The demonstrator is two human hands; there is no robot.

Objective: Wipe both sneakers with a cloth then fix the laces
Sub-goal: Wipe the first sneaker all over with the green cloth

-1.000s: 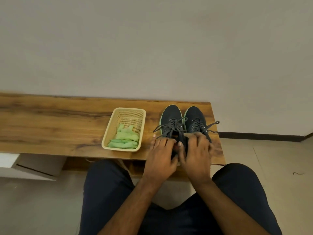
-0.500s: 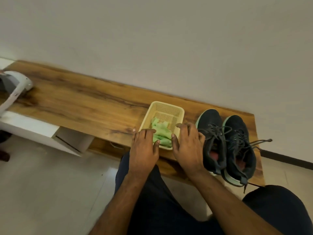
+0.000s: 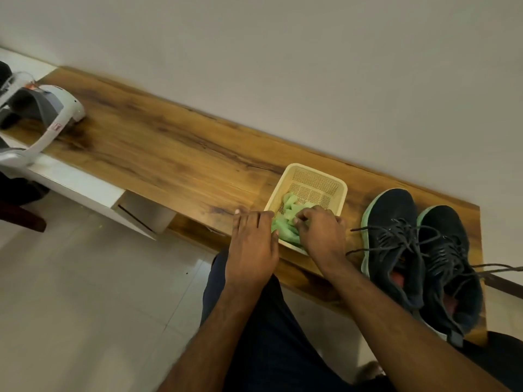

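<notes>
the cloth (image 3: 285, 226) is pale green, the basket (image 3: 334, 184) cream with a mesh pattern. the sneakers (image 3: 418, 244) are dark navy with mint-green soles and dark laces (image 3: 396, 236). the bench (image 3: 169, 154) is streaked brown wood.

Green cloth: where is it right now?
In the head view, the green cloth lies in the cream basket on the wooden bench, left of the sneakers. The right hand grips it; the left hand rests at the basket's left edge.

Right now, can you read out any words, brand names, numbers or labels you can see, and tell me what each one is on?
No text can be read.
White device at the far left of the bench: a small red mark on its band, too small and blurred to read.
Sneakers: no logo or lettering shows.
Basket and green cloth: no print shows.
</notes>
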